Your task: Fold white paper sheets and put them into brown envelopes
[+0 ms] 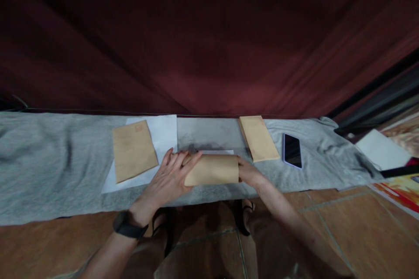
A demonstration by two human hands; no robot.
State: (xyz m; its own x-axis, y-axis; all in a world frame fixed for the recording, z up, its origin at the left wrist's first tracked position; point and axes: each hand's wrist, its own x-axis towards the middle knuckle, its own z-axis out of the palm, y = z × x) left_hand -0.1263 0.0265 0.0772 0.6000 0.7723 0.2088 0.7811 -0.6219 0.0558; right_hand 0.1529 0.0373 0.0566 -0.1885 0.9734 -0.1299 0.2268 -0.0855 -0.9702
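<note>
A brown paper envelope [212, 170] is between my two hands, its upper side bowed outward. My left hand [172, 174] grips its left end, the index finger lying along the upper edge and the other fingers stretched toward the back. At the right end, my right hand [248, 173] holds the envelope; most of its fingers are hidden behind or inside the paper. Beneath the envelope, the edge of a white sheet [225, 152] shows. Left of my left hand, more brown envelopes [134, 150] lie on white paper [165, 133].
A stack of brown envelopes [260, 138] lies right of centre, beside a phone [292, 151] in a light purple case. Grey cloth [81, 148] covers the narrow surface. A dark red curtain [209, 52] hangs behind it. White paper [382, 150] is at far right, above the tiled floor [334, 226].
</note>
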